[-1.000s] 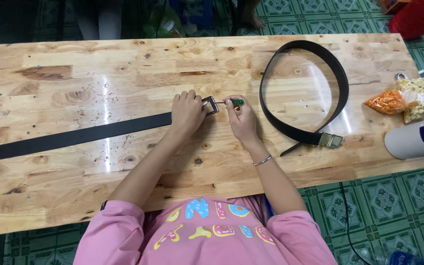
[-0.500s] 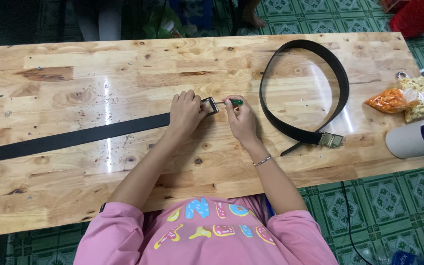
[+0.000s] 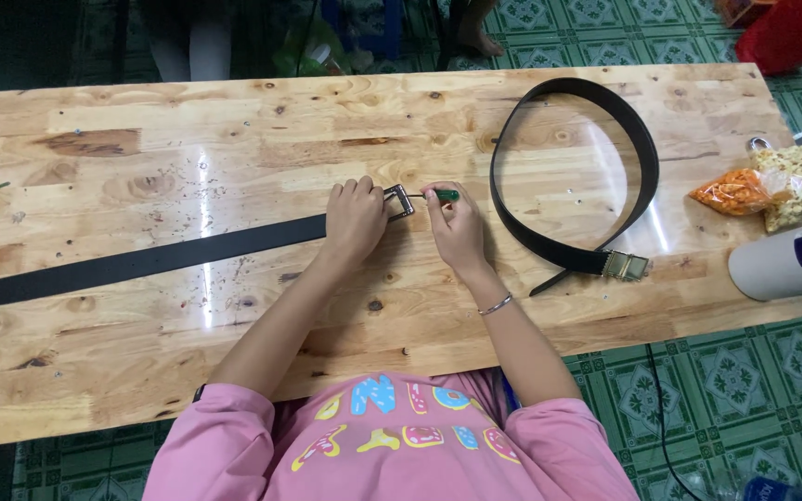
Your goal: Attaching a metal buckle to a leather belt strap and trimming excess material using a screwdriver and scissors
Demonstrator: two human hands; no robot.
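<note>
A long black belt (image 3: 141,263) lies flat across the wooden table (image 3: 234,148) from the left edge to the middle. My left hand (image 3: 355,221) presses down on its right end, next to a metal buckle (image 3: 398,200). My right hand (image 3: 455,227) grips a small green-handled screwdriver (image 3: 438,196) with its tip at the buckle. A second black belt (image 3: 638,162) lies in a loop to the right, its brass-coloured buckle (image 3: 626,266) near the front edge.
Bags of orange and pale snacks (image 3: 777,184) sit at the table's right edge. A white cylinder (image 3: 786,264) lies on its side below them. A green tiled floor (image 3: 754,390) surrounds the table. Someone's bare foot (image 3: 485,42) stands beyond the far edge.
</note>
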